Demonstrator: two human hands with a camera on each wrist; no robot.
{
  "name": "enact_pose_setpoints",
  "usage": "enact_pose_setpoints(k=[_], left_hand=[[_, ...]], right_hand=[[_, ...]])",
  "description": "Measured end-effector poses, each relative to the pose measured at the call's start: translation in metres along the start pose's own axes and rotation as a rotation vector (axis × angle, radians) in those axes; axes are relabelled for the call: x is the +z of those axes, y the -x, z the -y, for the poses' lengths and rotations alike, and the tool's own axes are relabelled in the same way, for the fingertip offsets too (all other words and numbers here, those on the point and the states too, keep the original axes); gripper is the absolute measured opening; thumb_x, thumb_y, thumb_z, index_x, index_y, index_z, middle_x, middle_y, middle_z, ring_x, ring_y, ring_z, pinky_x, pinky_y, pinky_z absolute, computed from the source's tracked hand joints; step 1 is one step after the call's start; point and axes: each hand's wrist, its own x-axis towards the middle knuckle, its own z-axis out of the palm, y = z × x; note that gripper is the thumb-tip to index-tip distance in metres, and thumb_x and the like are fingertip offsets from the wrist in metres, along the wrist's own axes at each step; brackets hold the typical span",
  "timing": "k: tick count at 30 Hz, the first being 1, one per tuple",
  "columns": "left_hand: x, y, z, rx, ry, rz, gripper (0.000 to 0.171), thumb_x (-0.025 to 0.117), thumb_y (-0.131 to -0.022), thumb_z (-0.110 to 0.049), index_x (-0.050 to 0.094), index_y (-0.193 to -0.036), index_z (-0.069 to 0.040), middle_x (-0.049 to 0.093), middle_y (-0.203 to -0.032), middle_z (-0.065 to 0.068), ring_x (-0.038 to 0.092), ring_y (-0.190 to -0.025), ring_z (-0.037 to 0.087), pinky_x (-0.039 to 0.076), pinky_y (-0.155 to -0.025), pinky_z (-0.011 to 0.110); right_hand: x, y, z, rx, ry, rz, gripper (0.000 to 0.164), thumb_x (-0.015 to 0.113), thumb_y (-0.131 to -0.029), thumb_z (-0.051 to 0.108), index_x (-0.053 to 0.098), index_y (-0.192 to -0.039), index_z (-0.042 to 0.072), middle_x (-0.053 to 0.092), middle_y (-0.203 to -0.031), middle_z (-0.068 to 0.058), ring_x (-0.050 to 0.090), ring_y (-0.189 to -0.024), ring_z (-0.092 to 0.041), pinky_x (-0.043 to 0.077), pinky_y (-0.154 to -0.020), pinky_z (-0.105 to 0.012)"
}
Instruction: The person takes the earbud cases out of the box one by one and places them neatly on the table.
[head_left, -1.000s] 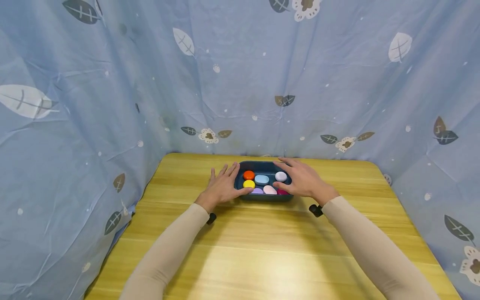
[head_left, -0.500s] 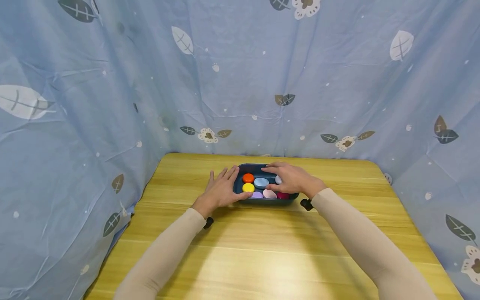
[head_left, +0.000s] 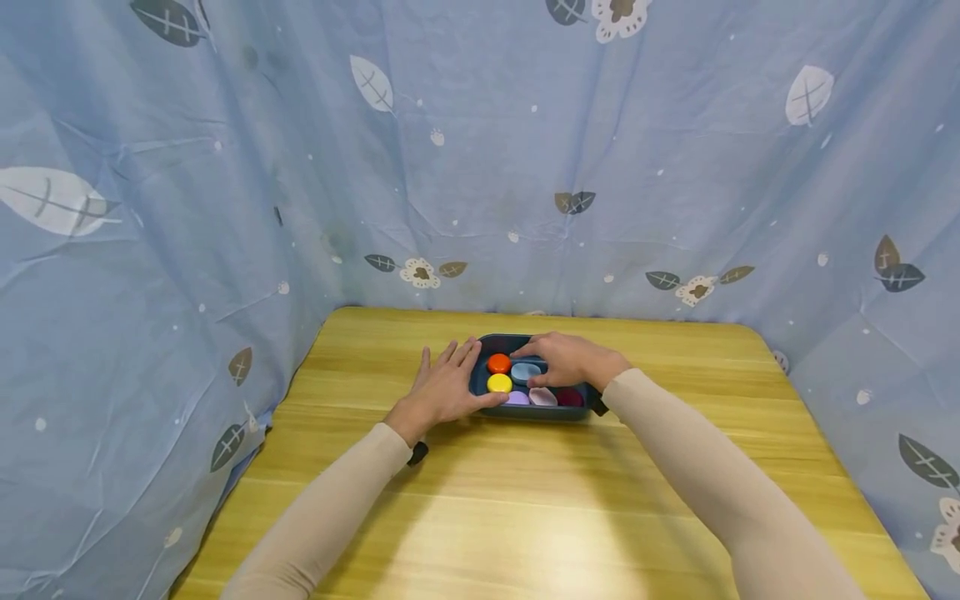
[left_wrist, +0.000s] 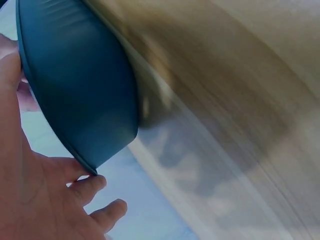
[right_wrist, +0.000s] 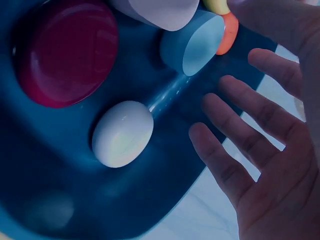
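A dark blue tray (head_left: 536, 413) on the table holds several smooth, rounded coloured pieces. My left hand (head_left: 442, 392) rests against its left end, fingers spread at the rim and thumb along the front edge. In the left wrist view those fingers touch the rim of the tray (left_wrist: 80, 75). Over the light blue oval piece (head_left: 522, 374) hovers my right hand (head_left: 566, 360), thumb and fingers apart. The right wrist view shows the fingers unbent, with a gap to the white egg-shaped piece (right_wrist: 123, 134), which the right hand hides from the head view.
Orange (head_left: 498, 364), yellow (head_left: 499, 383), purple (head_left: 517, 398), pale pink (head_left: 543, 397) and dark red (right_wrist: 70, 55) pieces share the tray. The wooden table (head_left: 517, 508) extends in front. A blue patterned curtain (head_left: 480, 167) hangs behind and at both sides.
My right hand has moved left, from over the white piece to over the light blue one. The tray has come slightly nearer, with my left hand still at its left end.
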Motion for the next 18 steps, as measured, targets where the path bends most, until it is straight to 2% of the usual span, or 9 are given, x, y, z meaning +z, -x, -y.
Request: enact_pose_setpoints(k=[5, 12, 18], left_hand=[[0.0, 0.0, 0.002, 0.006, 0.025, 0.012, 0.129, 0.054, -0.097, -0.1, 0.015, -0.19, -0.02, 0.013, -0.199, 0.002, 0.011, -0.186, 0.038, 0.002, -0.145, 0.08], [0.002, 0.001, 0.006, 0.017, 0.037, 0.009, 0.13, 0.052, -0.098, -0.101, 0.01, -0.19, -0.02, 0.008, -0.2, 0.002, 0.004, -0.187, 0.038, 0.002, -0.146, 0.079], [0.005, 0.002, 0.007, 0.028, 0.065, 0.005, 0.128, 0.054, -0.098, -0.099, 0.011, -0.19, -0.021, 0.009, -0.2, 0.0, 0.003, -0.187, 0.038, 0.004, -0.143, 0.083]], right_hand=[[0.001, -0.008, -0.002, -0.013, 0.026, 0.011, 0.056, 0.083, -0.111, 0.028, 0.07, -0.163, 0.015, 0.076, -0.154, -0.014, 0.074, -0.14, -0.035, 0.061, -0.123, -0.056], [0.004, -0.014, -0.008, -0.042, -0.015, 0.033, 0.051, 0.085, -0.11, 0.02, 0.074, -0.16, 0.018, 0.077, -0.158, -0.008, 0.075, -0.144, -0.033, 0.063, -0.122, -0.053], [0.008, -0.015, -0.011, -0.053, -0.055, 0.047, 0.048, 0.083, -0.11, 0.016, 0.076, -0.158, 0.016, 0.076, -0.16, -0.009, 0.074, -0.147, -0.032, 0.063, -0.121, -0.051]])
